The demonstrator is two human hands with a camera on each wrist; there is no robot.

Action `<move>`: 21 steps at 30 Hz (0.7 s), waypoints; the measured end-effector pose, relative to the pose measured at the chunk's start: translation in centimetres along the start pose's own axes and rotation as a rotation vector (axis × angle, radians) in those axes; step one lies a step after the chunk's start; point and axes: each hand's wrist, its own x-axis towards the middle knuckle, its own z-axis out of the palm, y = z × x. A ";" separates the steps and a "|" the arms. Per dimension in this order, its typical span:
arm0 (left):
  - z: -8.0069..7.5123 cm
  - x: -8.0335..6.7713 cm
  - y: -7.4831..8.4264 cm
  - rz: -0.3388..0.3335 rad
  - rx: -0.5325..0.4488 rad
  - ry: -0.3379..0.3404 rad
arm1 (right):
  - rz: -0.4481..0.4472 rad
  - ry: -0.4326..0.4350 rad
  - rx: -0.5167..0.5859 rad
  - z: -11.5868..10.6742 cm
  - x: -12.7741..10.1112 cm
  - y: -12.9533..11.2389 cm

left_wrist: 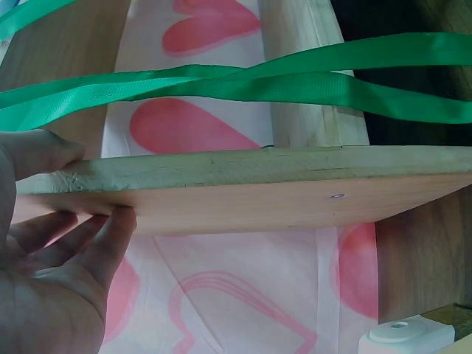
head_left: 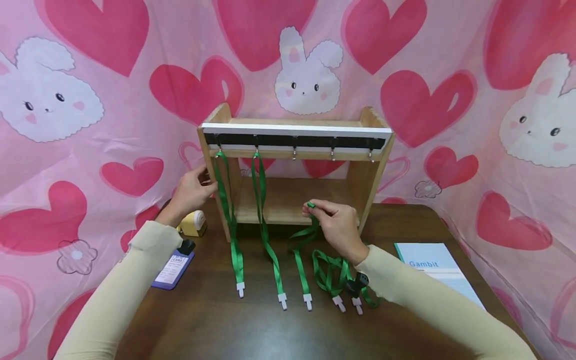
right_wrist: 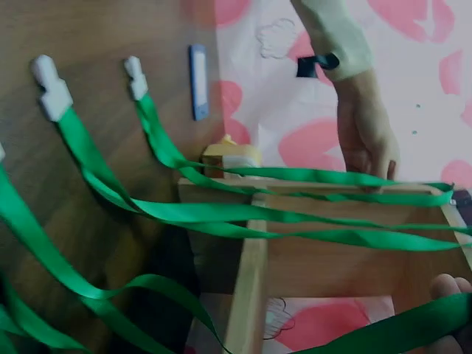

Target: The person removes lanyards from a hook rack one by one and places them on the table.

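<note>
A wooden rack [head_left: 294, 165] with a row of metal hooks [head_left: 333, 150] stands at the back of the table. Two green lanyards [head_left: 234, 235] hang from its two leftmost hooks, and their white clips lie on the table. My left hand [head_left: 198, 187] grips the rack's left side panel [left_wrist: 243, 192], thumb on one face and fingers [left_wrist: 96, 243] on the other. My right hand [head_left: 317, 209] pinches the loop end of a third green lanyard [head_left: 302, 245], raised in front of the lower shelf. More green lanyards [head_left: 333, 275] lie bunched under my right wrist.
A light blue "Gambit" booklet [head_left: 432, 267] lies at the right on the dark table [head_left: 252, 325]. A purple card holder [head_left: 173, 270] and a small yellow-and-white object [head_left: 193, 223] sit left of the rack. Pink heart-and-bunny cloth [head_left: 90, 150] closes in the back and sides.
</note>
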 end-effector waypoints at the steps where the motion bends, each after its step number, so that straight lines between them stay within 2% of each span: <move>1: 0.0 0.0 0.0 0.000 0.000 0.000 | 0.005 -0.017 -0.015 0.0 -0.5 0.0; 6: 0.1 0.1 -0.1 0.005 0.006 0.007 | 0.025 -0.124 -0.050 0.1 -2.8 0.4; 10: 0.1 0.1 0.1 0.010 0.010 0.008 | 0.036 -0.171 -0.059 0.4 -4.2 0.8; 15: 0.1 -0.1 0.3 0.008 0.006 0.003 | 0.104 -0.214 -0.044 0.5 -5.6 0.9; 21: 0.0 -0.2 0.3 0.001 -0.006 0.002 | 0.201 -0.271 0.028 0.7 -6.8 0.9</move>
